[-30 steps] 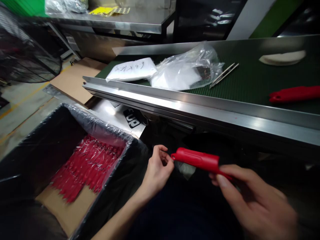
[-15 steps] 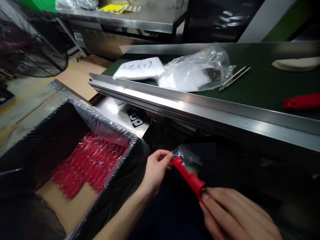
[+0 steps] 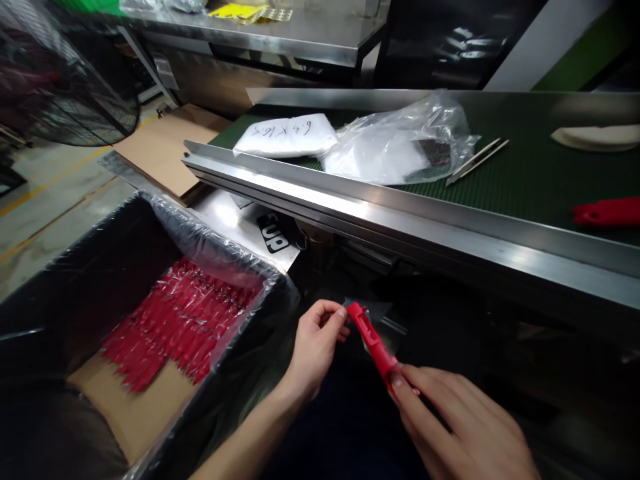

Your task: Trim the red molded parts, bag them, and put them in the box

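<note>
My right hand (image 3: 460,427) grips the lower end of a red plastic tool (image 3: 373,343), which points up and left. My left hand (image 3: 315,347) pinches the edge of a small clear plastic bag (image 3: 373,317) at the tool's upper tip. The bag is thin and hard to make out against the dark background. Both hands work below the steel rail of the conveyor (image 3: 400,213), in front of my dark lap.
A bag-lined carton (image 3: 210,257) at the left holds several red bagged pieces (image 3: 175,327). The green belt (image 3: 525,173) carries another red tool (image 3: 607,213), tweezers (image 3: 477,160), a crumpled clear bag (image 3: 400,143) and a labelled white packet (image 3: 285,137). A fan (image 3: 65,87) stands at far left.
The red tool swung from nearly level to steeply tilted and my right hand slid lower. The clear bag came up at its tip under my left fingers. The view shifted slightly.
</note>
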A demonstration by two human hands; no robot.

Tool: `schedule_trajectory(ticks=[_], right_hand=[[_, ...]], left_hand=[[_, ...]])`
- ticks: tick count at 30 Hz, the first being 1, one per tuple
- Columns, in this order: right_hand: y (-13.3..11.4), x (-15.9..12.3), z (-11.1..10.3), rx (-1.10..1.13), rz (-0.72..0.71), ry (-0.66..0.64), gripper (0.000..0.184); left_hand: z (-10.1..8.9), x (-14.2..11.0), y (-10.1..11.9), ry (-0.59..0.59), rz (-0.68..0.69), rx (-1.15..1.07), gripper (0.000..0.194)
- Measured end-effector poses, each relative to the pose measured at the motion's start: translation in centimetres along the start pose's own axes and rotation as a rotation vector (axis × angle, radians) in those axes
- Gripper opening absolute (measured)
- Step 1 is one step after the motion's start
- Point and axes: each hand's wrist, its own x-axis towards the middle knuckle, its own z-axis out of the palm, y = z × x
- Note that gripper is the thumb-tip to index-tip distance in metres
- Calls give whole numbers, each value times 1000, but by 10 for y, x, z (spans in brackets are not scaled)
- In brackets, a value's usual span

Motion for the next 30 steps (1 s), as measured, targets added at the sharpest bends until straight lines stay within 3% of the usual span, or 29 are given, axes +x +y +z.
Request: schedule_trajectory(ticks=[4,11,13,16,20,22,24,27,30], right_hand=[[8,1,-2,6,-126,-109,32],[5,5,4,-7,-93,-85,30],[3,4,9,42,-33,-4,25],[-6,6,20,176,174,187,21],[-24,5,39,468,768,313,11],[-30,1,49,665,950,321,11],[-30,-3,55,740,952,311,14],[-18,-8,54,669,835,278,17],[2,-9,44,547,547,91,30]], left_hand=[[-3,-1,0,-12,98,80,23],[-8,-10,1,-75,426,343,13],[-7,-12,-2,-86,488,370,12],[-4,-14,-9,-50,528,383,12],[2,-15,-20,24,538,389,11],[3,-17,-25,19,537,394,11],[4,-20,-28,-13,541,396,11],[3,-20,-26,-38,552,399,11],[-2,-18,-16,-19,545,425,13]])
